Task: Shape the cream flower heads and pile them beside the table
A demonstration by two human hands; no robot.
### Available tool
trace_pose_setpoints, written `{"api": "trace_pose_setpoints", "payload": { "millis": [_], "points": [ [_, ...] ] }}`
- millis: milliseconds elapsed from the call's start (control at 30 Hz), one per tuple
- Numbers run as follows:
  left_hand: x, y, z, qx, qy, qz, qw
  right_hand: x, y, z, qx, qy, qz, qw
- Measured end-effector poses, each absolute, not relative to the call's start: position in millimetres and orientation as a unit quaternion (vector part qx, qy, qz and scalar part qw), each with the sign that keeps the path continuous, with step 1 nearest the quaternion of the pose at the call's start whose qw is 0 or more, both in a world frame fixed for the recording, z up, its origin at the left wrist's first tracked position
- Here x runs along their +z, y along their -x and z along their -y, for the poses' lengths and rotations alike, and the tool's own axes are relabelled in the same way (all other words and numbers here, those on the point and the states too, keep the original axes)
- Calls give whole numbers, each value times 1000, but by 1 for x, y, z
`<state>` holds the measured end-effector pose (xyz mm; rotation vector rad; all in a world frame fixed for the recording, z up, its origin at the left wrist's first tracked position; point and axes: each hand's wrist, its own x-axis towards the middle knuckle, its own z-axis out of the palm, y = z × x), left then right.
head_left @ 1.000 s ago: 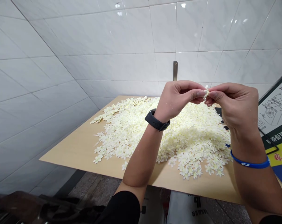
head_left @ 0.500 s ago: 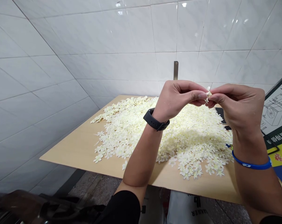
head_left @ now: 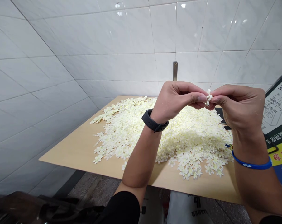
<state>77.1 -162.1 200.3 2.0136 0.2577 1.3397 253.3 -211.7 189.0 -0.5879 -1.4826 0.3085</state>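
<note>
A small white artificial flower (head_left: 209, 97) is pinched between both hands, raised above the far right of the table. My left hand (head_left: 178, 99), with a black band on its wrist, is closed, thumb and forefinger on the flower's left side. From the other side my right hand (head_left: 241, 104), closed too, grips it between thumb and forefinger; a blue wristband sits below. The flower looks squeezed together, its petals partly hidden by the fingertips. Below my hands spreads a wide heap of cream-white flowers (head_left: 129, 130), several lying loose at its front edge.
The tan board tabletop (head_left: 68, 149) meets a white tiled wall at the back. A metal bracket (head_left: 175, 71) stands up against that wall. Behind my right wrist are a dark flat object (head_left: 219, 112) and a printed box (head_left: 275, 112) with a yellow and blue lower part.
The flower has turned between my fingertips and now shows bunched petals pointing downward. Both hands stay in nearly the same place, pinching it.
</note>
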Motion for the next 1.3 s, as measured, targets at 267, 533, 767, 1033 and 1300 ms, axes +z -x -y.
{"api": "trace_pose_setpoints", "payload": {
  "millis": [267,533,767,1033,1300],
  "points": [
    [202,-76,169,512,-790,-117,317,188,-255,210,137,255,668,685],
    [197,-85,160,579,-788,-93,186,187,-252,212,137,288,664,676],
    [195,-87,158,570,-806,-83,134,187,-253,211,119,324,642,685],
    [194,-91,164,590,-791,-72,145,188,-249,216,185,308,684,634],
    [190,-100,173,624,-761,-102,143,188,-249,213,300,254,701,595]
  ]
}}
